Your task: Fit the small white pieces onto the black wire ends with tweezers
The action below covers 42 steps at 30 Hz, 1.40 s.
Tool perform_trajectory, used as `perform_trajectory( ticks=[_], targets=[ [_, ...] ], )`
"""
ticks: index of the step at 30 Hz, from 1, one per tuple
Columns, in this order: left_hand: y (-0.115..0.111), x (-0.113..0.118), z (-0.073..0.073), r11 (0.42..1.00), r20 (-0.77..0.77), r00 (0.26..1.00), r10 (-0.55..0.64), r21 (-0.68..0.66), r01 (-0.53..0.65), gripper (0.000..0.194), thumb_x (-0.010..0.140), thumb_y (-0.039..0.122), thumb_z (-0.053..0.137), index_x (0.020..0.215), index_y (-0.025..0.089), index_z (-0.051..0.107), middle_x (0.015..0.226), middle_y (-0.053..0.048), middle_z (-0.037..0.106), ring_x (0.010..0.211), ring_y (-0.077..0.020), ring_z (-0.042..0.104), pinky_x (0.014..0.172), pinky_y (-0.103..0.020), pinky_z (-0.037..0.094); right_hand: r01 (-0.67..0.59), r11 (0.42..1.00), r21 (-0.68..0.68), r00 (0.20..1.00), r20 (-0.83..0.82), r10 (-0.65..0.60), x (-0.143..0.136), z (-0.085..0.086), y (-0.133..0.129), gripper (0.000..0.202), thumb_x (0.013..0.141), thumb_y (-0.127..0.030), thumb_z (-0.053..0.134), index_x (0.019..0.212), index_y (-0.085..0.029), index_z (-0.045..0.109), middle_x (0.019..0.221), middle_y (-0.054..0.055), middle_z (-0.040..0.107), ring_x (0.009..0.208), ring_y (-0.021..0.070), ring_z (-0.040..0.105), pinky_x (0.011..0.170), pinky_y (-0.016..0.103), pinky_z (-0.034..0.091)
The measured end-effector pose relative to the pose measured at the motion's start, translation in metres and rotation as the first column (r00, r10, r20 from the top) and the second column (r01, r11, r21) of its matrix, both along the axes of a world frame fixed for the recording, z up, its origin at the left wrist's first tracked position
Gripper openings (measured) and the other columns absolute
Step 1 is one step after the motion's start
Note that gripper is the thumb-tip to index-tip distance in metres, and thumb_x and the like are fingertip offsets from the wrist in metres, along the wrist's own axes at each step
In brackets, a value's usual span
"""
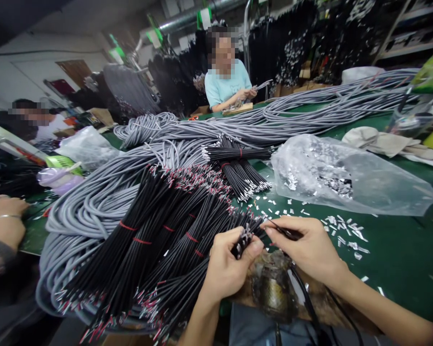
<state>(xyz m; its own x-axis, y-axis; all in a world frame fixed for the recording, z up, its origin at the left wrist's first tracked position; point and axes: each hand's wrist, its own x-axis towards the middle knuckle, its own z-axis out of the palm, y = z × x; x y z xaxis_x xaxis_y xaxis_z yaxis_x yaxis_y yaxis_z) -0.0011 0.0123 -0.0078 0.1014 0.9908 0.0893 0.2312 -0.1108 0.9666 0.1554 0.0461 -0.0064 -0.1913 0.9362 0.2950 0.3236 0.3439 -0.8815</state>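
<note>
My left hand [228,262] is closed around a small bunch of black cables [242,244] whose pale, silvery ends point up. Just to its right, my right hand [306,245] pinches a slim dark thing [286,231] with a thin tip; its kind is not clear. Below both hands a grimy, brass-coloured metal device [276,290] sits on a worn wooden board [315,300], with black cords beside it. Left of my left hand lie large bundles of black cables [173,240] with red and white wire ends, tied with red bands.
Long grey cables [94,202] sprawl over the green table [393,245]. Smaller black bundles [243,173] lie beyond my hands. A clear plastic bag [378,187] and silvery scraps [346,230] are to the right. A co-worker [227,81] sits opposite; another person's arm [3,226] reaches in at left.
</note>
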Motion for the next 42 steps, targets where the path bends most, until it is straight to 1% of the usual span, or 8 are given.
perform_trajectory(
  ticks=[5,8,12,19,24,33,38,42],
  targets=[
    [0.003,-0.001,0.001,0.994,-0.009,0.994,0.107,0.033,-0.107,0.018,0.081,0.026,0.056,0.072,0.014,0.066,0.071,-0.004,0.061,0.067,-0.0149,0.057,0.067,-0.026,0.045,0.217,0.952,0.214,0.975,0.008,-0.224,0.006,0.003,-0.002,0.015,0.076,-0.025,0.059,0.067,-0.021,0.07,0.06,0.001,0.069,0.05,0.0151,0.061,0.05,0.026,0.049],
    [0.006,-0.002,-0.003,0.951,0.007,0.964,0.267,0.158,-0.265,0.012,0.077,0.021,0.06,0.082,0.014,0.068,0.093,-0.008,0.061,0.091,-0.0195,0.057,0.083,-0.028,0.042,-0.039,0.965,0.258,0.996,0.088,0.017,0.008,-0.01,-0.003,0.027,0.076,-0.015,0.056,0.098,-0.025,0.068,0.081,0.0,0.072,0.065,0.0154,0.065,0.063,0.026,0.052],
    [0.005,-0.002,-0.006,0.906,0.104,0.923,0.37,0.181,-0.383,0.011,0.079,0.025,0.058,0.075,0.016,0.062,0.076,-0.002,0.06,0.072,-0.0138,0.057,0.07,-0.023,0.045,-0.251,0.966,0.068,0.901,0.381,0.207,0.004,-0.026,0.003,0.046,0.078,-0.012,0.051,0.12,-0.03,0.055,0.096,0.001,0.071,0.075,0.0179,0.068,0.066,0.028,0.052],
    [-0.015,-0.018,-0.001,0.991,-0.359,0.933,0.001,0.125,0.047,0.018,0.081,0.02,0.053,0.099,0.019,0.054,0.086,-0.004,0.066,0.078,-0.0183,0.061,0.072,-0.027,0.045,-0.183,0.983,0.035,0.748,0.654,0.116,0.005,-0.023,0.01,0.036,0.081,-0.017,0.052,0.112,-0.033,0.061,0.083,0.002,0.073,0.07,0.0206,0.068,0.058,0.028,0.048],
    [-0.019,-0.019,0.007,0.985,-0.594,0.804,0.042,0.161,0.067,0.012,0.081,0.018,0.053,0.092,0.016,0.058,0.076,-0.005,0.066,0.07,-0.019,0.061,0.065,-0.027,0.044,-0.168,0.986,0.015,0.685,0.72,0.106,0.005,-0.023,0.008,0.035,0.081,-0.02,0.052,0.112,-0.035,0.06,0.082,0.003,0.073,0.07,0.0232,0.068,0.058,0.03,0.046],
    [-0.005,0.002,-0.002,0.983,-0.124,0.985,0.118,0.154,-0.098,0.014,0.085,0.022,0.048,0.073,0.016,0.051,0.059,0.001,0.056,0.057,-0.0118,0.054,0.062,-0.023,0.042,-0.127,0.989,0.072,0.698,0.715,0.038,0.003,-0.008,0.009,0.031,0.084,-0.017,0.043,0.108,-0.022,0.063,0.08,0.007,0.073,0.067,0.0228,0.068,0.056,0.028,0.047],
    [0.004,0.005,-0.004,0.955,0.099,0.952,0.291,0.034,-0.296,0.016,0.08,0.03,0.057,0.075,0.014,0.055,0.056,0.004,0.05,0.046,-0.0066,0.042,0.047,-0.019,0.036,0.011,0.995,0.102,0.932,0.359,-0.047,0.009,0.002,0.008,0.029,0.09,-0.03,0.04,0.102,-0.019,0.064,0.087,0.004,0.072,0.07,0.0168,0.067,0.062,0.025,0.049],
    [0.005,0.008,-0.003,0.946,0.085,0.942,0.324,0.001,-0.325,0.018,0.075,0.03,0.062,0.07,0.012,0.062,0.052,0.004,0.051,0.043,-0.0049,0.04,0.044,-0.017,0.036,-0.049,0.996,0.069,0.974,0.223,0.032,0.009,-0.001,0.004,0.033,0.083,-0.038,0.052,0.11,-0.021,0.06,0.103,0.004,0.067,0.089,0.0173,0.062,0.078,0.028,0.048]
  ],
)
